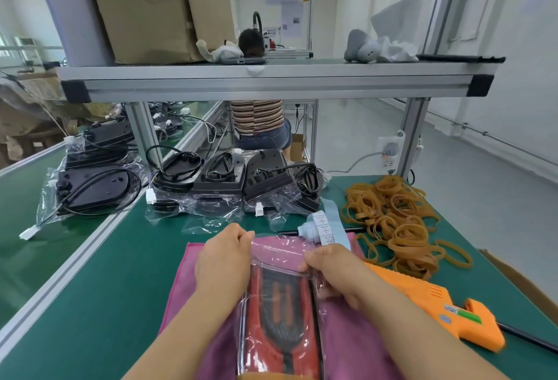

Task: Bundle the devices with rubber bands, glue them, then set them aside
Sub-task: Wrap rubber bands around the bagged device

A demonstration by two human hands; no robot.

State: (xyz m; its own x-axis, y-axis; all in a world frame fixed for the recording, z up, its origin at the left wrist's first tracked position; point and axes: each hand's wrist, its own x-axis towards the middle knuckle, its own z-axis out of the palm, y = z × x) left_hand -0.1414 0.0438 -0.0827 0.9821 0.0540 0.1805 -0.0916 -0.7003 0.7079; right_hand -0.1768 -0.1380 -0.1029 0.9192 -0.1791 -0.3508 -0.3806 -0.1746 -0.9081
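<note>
Left hand [222,262] and right hand [338,274] both pinch the clear bag [277,251] over a red-black device [282,319] (on pink cloth [184,298]). Orange glue gun [434,304] lies right, beside loose tan rubber bands [395,222] on the green desk [120,274].

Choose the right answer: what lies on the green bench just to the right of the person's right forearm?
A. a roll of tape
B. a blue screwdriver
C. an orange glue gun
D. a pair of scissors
C: an orange glue gun lies on the green bench beside the right forearm, nearer the person than the heap of rubber bands.
</note>
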